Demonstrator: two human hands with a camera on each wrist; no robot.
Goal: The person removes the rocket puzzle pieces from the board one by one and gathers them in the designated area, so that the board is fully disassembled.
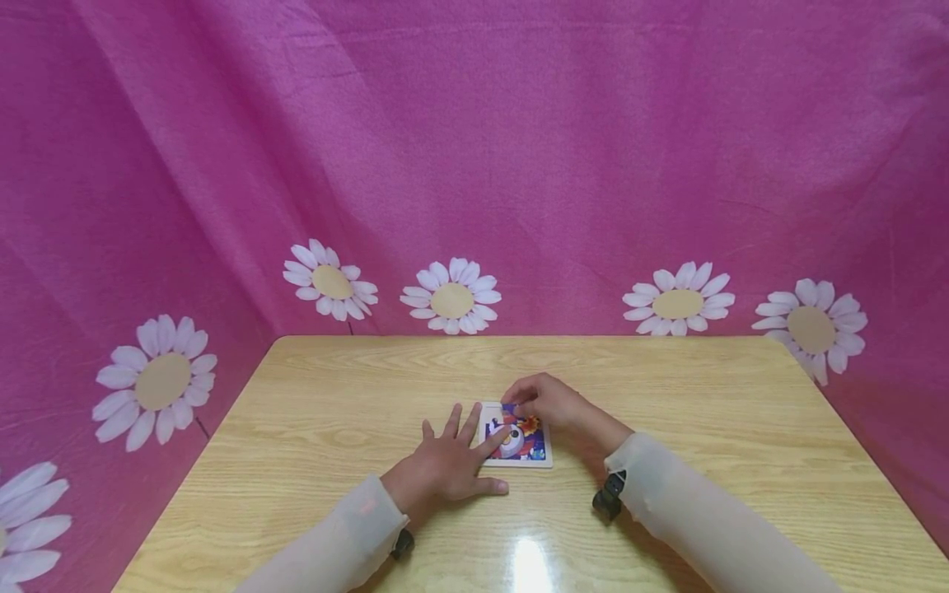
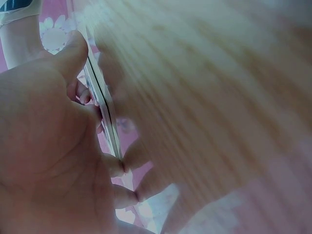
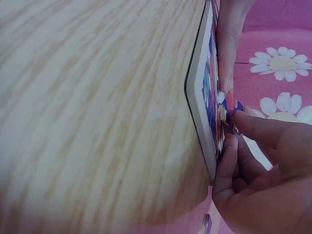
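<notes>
A small jigsaw puzzle (image 1: 535, 449) in a white frame lies on the table, with a colorful cartoon picture on it. My left hand (image 1: 449, 466) is spread palm down at its left side, and the index finger reaches over the picture and touches it. At the puzzle's top edge my right hand (image 1: 547, 400) pinches a puzzle piece (image 3: 237, 106), blue with some orange, which stands tilted up from the picture in the right wrist view. Fingers partly hide the piece and the upper part of the puzzle. From the left wrist, the frame's thin side (image 2: 103, 100) shows beyond my palm.
The wood-grain table (image 1: 334, 395) stretches around the puzzle on all sides. A pink curtain (image 1: 519, 165) with white daisies hangs behind its far edge and along both sides. Dark wrist devices (image 1: 610, 497) sit at the sleeve cuffs.
</notes>
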